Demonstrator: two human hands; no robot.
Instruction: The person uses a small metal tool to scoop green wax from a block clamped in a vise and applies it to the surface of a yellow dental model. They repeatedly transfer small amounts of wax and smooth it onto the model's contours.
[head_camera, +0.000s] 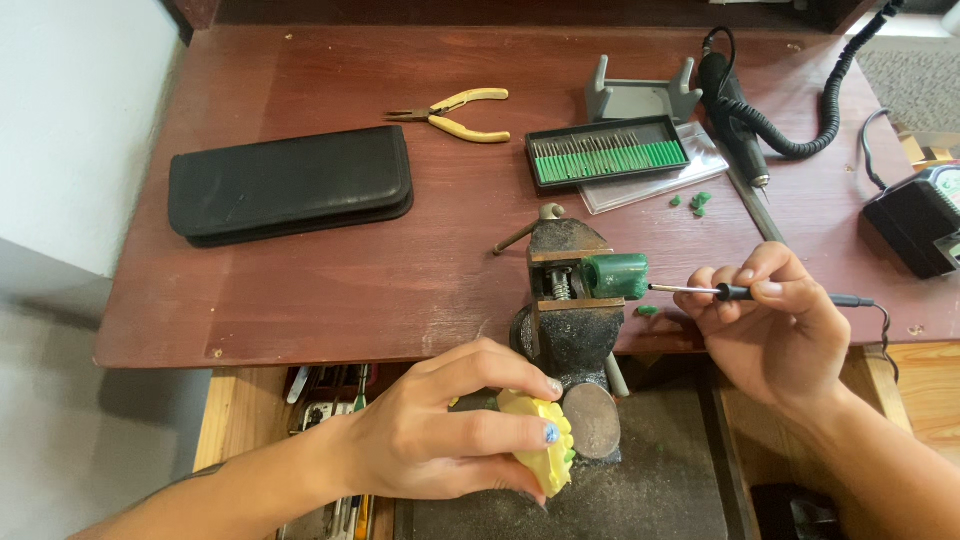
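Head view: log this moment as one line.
left hand: grips yellow piece | right hand: holds thin tool, tip by green block | block clamped in vise | pliers unused

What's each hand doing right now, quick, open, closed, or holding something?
Left hand: closed around a yellow lump beside the vise.
Right hand: closed, pinching a thin wired tool pointed at the green piece.

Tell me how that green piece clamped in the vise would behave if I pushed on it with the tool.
The green piece sits between the jaws of the vise, so it probably won't shift. Green crumbs on the table suggest a soft, carvable material that may chip. Freed, its rounded form might roll.
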